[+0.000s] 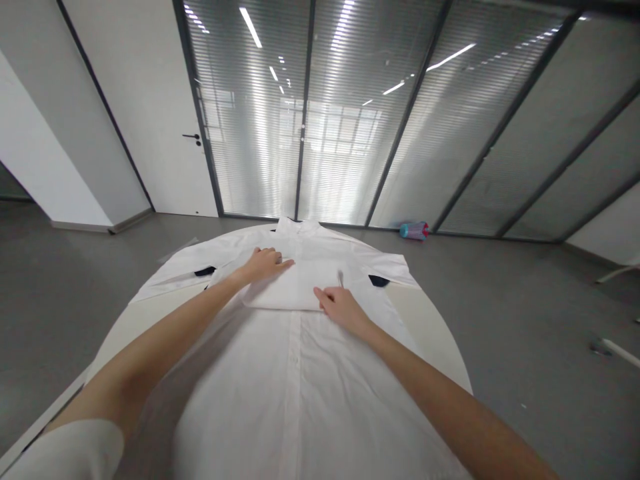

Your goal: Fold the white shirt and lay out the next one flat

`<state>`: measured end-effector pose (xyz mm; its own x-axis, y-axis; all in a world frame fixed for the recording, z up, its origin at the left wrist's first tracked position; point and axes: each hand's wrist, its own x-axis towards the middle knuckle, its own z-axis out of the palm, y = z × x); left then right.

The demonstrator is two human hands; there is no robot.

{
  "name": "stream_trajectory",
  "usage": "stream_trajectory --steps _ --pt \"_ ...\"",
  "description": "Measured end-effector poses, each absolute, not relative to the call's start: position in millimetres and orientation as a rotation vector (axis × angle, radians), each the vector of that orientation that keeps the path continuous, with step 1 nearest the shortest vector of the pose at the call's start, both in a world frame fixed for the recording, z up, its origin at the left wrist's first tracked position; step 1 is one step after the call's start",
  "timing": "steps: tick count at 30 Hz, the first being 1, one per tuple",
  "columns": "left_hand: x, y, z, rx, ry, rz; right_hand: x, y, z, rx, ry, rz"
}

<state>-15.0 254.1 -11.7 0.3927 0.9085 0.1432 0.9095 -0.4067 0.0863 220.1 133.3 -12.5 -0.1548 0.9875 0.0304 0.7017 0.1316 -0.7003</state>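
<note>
A white button-up shirt (260, 373) lies spread out, its collar at the far end and its button strip running toward me. On its upper part rests a flat white piece (285, 293) with a straight near edge; I cannot tell if it is cloth or paper. My left hand (267, 263) lies on the far left of this piece, thumb stretched out and apart from the fingers. At its right end, my right hand (343, 308) is closed, its fingertips at the edge. A slim grey thing (341, 277), blurred, sticks up from the right hand's fingers.
Beneath the shirt is a pale table (425, 320) with a rounded far end. Dark patches (379, 281) show beside the sleeves. A blue and pink object (414, 231) lies on the grey floor by the glass partition (345, 133). A closed door (165, 120) stands at the left.
</note>
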Motion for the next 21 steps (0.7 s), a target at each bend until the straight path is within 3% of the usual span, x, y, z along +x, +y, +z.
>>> stream_trajectory --steps 4,7,13,19,21 --pt "-12.6 258.4 18.8 -2.759 -1.676 -0.044 225.4 94.4 -14.1 -1.604 -1.350 1.706" --pt "-15.9 259.6 29.1 -2.837 -1.742 0.023 214.8 84.5 -18.2 -1.321 -0.920 1.936" --pt "-29.4 245.0 50.8 -3.050 -1.878 -0.162 180.3 82.8 -23.5 -1.066 -0.663 1.798" --pt "-8.0 179.2 37.3 -3.088 -2.380 -1.405 205.0 105.0 -3.3 -1.152 -0.805 1.311" --pt "5.3 157.0 14.3 -3.014 -2.640 -1.480 223.8 118.5 -8.2 -1.347 -0.908 1.236"
